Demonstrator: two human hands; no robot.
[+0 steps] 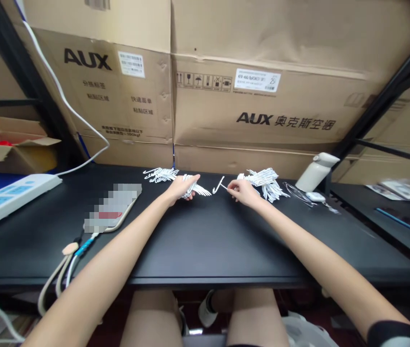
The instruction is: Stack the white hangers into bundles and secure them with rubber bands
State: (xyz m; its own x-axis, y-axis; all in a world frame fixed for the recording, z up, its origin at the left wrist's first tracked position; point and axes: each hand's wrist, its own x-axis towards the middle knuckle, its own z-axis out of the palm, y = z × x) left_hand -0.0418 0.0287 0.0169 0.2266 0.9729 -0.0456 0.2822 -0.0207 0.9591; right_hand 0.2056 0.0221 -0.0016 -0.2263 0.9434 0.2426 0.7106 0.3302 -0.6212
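Observation:
My left hand (181,187) grips a bundle of small white plastic hooks (198,190) that fan out to the right, low over the black table (205,241). My right hand (243,192) pinches a single white hook (219,184) by one end, its curved tip pointing up and left, a short gap from the bundle. A loose pile of the same white hooks (264,180) lies just behind and right of my right hand. Another smaller pile of hooks (159,174) lies behind my left hand, near the cardboard.
Large AUX cardboard boxes (255,96) wall off the back of the table. A white power strip (6,197) and cables lie at the left, a blurred flat object (112,207) beside them. A white bottle (315,171), glasses (298,194) and a small white item sit at right.

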